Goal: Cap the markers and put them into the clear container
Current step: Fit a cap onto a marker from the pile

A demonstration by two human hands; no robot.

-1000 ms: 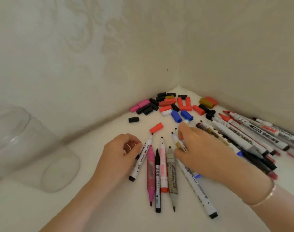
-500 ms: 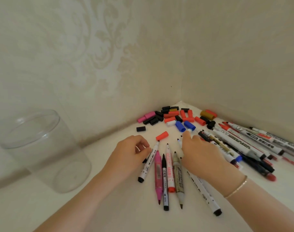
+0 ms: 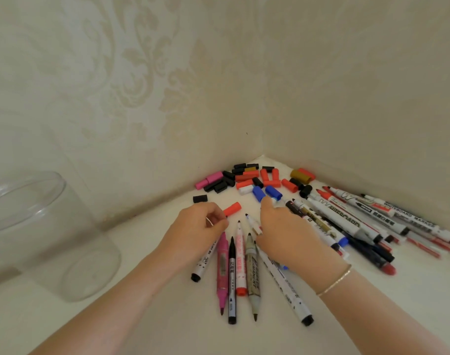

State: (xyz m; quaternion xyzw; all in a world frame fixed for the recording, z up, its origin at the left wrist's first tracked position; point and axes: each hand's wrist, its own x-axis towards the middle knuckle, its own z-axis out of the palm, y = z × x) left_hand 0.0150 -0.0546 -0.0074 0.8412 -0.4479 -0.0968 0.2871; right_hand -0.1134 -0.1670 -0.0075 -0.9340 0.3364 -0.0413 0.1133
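While the uncapped markers [image 3: 240,267] lie fanned on the white tabletop [image 3: 142,324], the left hand [image 3: 197,233] curls its fingers round the white one at the fan's left edge, beside a loose red cap [image 3: 232,208]; the right hand [image 3: 286,235] rests with relaxed fingers over a white marker, fingertip near a blue cap [image 3: 259,193]. More caps [image 3: 247,176] crowd the corner, more markers [image 3: 359,221] lie at right, and the clear container [image 3: 37,234] stands well apart at left
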